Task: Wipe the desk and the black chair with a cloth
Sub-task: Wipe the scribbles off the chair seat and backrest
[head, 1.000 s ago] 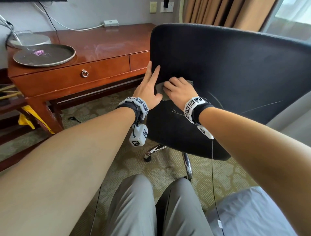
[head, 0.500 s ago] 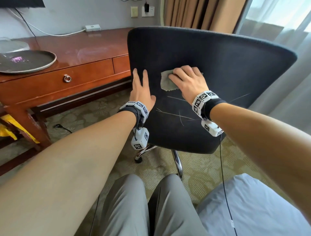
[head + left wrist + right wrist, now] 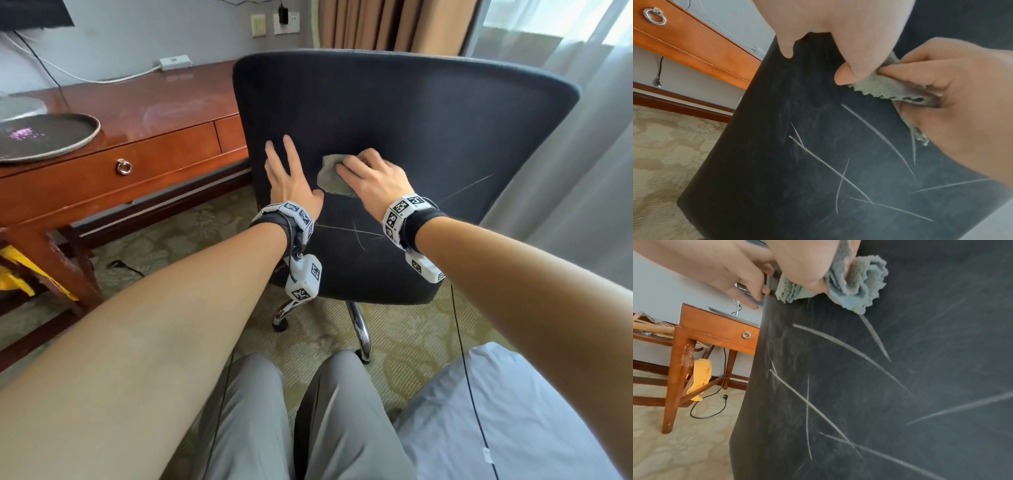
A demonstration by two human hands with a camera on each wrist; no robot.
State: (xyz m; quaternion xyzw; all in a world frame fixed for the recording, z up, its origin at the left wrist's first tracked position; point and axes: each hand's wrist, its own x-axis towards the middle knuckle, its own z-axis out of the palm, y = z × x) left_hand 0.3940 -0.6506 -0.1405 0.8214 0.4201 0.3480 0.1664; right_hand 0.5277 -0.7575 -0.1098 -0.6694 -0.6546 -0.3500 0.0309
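The black chair (image 3: 428, 113) stands with its back towards me, marked by pale scratch lines (image 3: 838, 172) low on the fabric. My right hand (image 3: 370, 178) grips a bunched grey-green cloth (image 3: 330, 176) and presses it against the chair back; the cloth (image 3: 857, 283) shows folded under the palm in the right wrist view. My left hand (image 3: 291, 174) lies flat with straight fingers on the chair back near its left edge, just left of the cloth (image 3: 885, 87). The wooden desk (image 3: 144, 106) stands behind the chair to the left.
A round dark tray (image 3: 44, 137) sits on the desk's left part, and a white cable and adapter (image 3: 174, 63) run along its back. A drawer ring pull (image 3: 124, 167) faces me. Yellow fabric (image 3: 701, 376) hangs under the desk, and a black cord (image 3: 715, 402) lies on the patterned carpet.
The view has swung left to right and back a little. My right hand has slid the cloth across the chair back. The left hand stays flat near the chair's left edge.
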